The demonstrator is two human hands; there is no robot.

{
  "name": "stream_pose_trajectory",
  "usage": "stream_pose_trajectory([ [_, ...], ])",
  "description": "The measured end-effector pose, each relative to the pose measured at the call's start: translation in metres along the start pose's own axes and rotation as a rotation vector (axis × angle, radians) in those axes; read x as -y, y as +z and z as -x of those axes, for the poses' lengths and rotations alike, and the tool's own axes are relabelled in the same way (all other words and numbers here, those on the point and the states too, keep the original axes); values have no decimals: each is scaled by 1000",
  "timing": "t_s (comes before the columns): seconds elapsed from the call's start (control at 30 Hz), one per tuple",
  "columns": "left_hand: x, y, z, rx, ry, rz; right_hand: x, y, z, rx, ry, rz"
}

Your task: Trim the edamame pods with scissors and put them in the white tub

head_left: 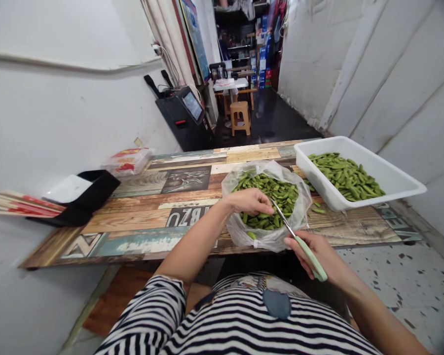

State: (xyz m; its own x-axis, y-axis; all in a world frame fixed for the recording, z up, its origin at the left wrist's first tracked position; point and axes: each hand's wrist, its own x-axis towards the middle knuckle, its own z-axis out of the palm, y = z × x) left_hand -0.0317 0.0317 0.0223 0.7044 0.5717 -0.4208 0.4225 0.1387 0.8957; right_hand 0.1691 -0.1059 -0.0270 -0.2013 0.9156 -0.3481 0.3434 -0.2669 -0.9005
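A clear plastic bag point(303, 197) lies spread open on the table, filled with green pods point(277, 192). Over the bag's left part is my left hand point(252, 201), its fingers pinched together; what they hold is too small to make out. My right hand point(313, 254) grips scissors point(306, 254) with light green handles at the bag's front right edge. The metal blades point up and left, their tips close to my left fingertips. To the right, a white plastic tub point(377, 167) holds more green pods point(346, 175).
The table point(133, 217) has a patchwork wood pattern. A few loose pods point(318, 208) lie between bag and tub. On the left are a black holder point(85, 197) with chopsticks point(25, 204) and a plastic packet point(128, 161). Beyond the table stand a black touchscreen machine point(185, 116) and a stool point(240, 118).
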Motion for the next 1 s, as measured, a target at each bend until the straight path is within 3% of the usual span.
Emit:
stream_pose_trajectory([
  [0.1,2,-4,1,-32,38,55,0,0,0,4,-19,-36],
  [0.23,3,1,-4,-180,67,269,6,-1,2,52,-77,-156],
  [0.5,1,51,-9,-577,242,641,12,6,3,72,-53,-267],
  [0.83,9,85,-13,-763,264,693,21,18,1,-10,-8,-371],
  [1.0,5,76,-12,-825,205,703,17,18,-2,-70,77,-402],
])
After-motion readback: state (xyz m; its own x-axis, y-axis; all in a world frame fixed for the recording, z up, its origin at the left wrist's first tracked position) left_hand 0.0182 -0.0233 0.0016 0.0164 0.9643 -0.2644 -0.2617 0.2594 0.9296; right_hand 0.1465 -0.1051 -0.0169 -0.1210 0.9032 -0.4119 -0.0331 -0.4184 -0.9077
